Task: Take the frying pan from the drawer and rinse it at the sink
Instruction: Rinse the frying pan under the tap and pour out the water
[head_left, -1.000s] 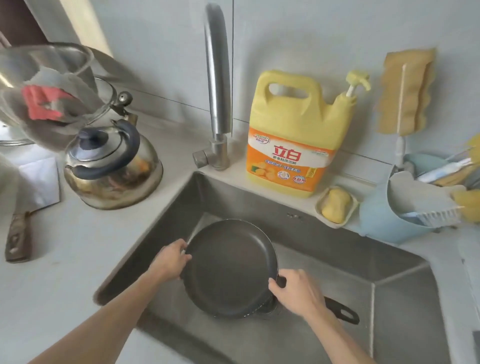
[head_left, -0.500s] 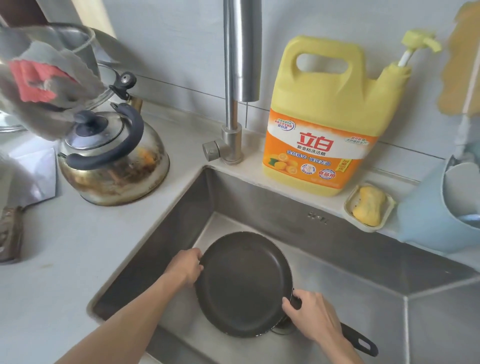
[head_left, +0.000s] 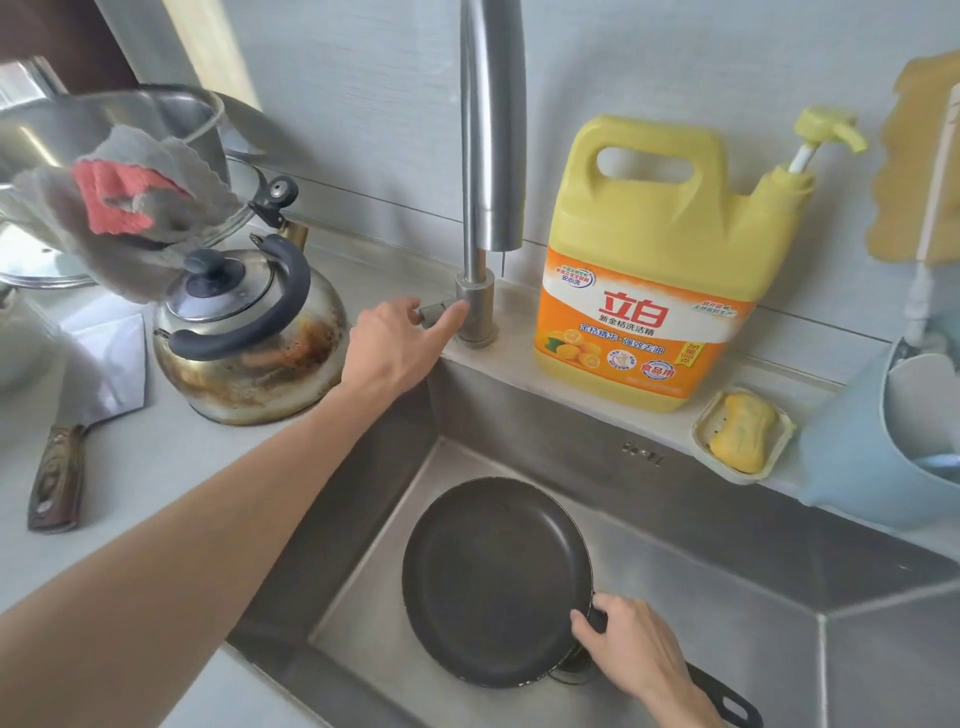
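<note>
frying pan (head_left: 496, 579) — flat on the sink (head_left: 727, 649) floor, below the faucet (head_left: 491, 156) | right hand (head_left: 631, 652) — closed on the pan's handle at the rim | left hand (head_left: 395, 345) open, fingertips at the faucet lever (head_left: 434, 313) | kettle (head_left: 249, 338) and detergent jug (head_left: 660, 270) on the counter (head_left: 130, 467)

left hand (head_left: 395, 345) | off frying pan (head_left: 496, 579) rim | now at faucet lever (head_left: 432, 313)

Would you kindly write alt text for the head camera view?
A person's right hand holds a black frying pan by its handle inside a steel sink, while the left hand reaches the faucet lever. A kettle and yellow detergent jug flank the faucet.
</note>
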